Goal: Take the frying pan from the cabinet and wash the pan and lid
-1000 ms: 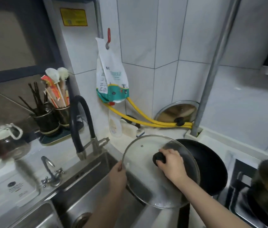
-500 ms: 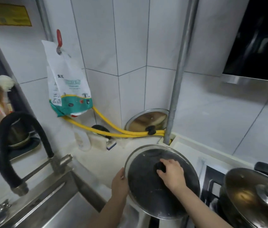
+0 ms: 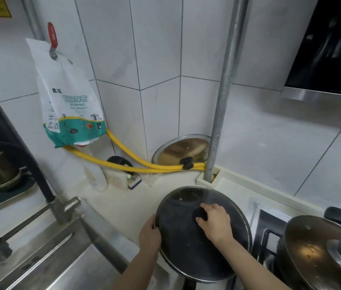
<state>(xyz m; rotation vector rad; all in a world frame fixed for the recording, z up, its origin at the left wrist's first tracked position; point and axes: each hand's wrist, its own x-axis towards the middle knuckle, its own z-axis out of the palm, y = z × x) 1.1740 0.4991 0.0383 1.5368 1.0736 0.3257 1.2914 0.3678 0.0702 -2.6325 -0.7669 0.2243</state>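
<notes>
Low centre of the frame: the glass lid (image 3: pixel 203 233) sits over the black frying pan (image 3: pixel 184 243), which shows dark through the glass, on the pale countertop (image 3: pixel 111 208) between the steel sink (image 3: pixel 60 264) at lower left and the stove's lidded steel pot (image 3: pixel 324 252) at lower right. The right hand (image 3: pixel 214 221) comes in from below with its fingers curled around the lid's black knob (image 3: pixel 199 214), a firm hold. The left hand (image 3: pixel 149 233) rests against the lid's left rim, fingers bent at the edge, steadying it; whether it truly grips, I cannot tell.

Now the risks. Glass and a wet rim are a slippery pair: if the knob hold loosens while the lid is lifted, it may slide off the pan and strike the sink edge. The pan's handle is mostly hidden at the bottom edge, so a nudge there could tip the pan. Another lid (image 3: pixel 183 150) leans in the corner behind the yellow hose (image 3: pixel 136 164), near enough to be knocked by a wide swing.
</notes>
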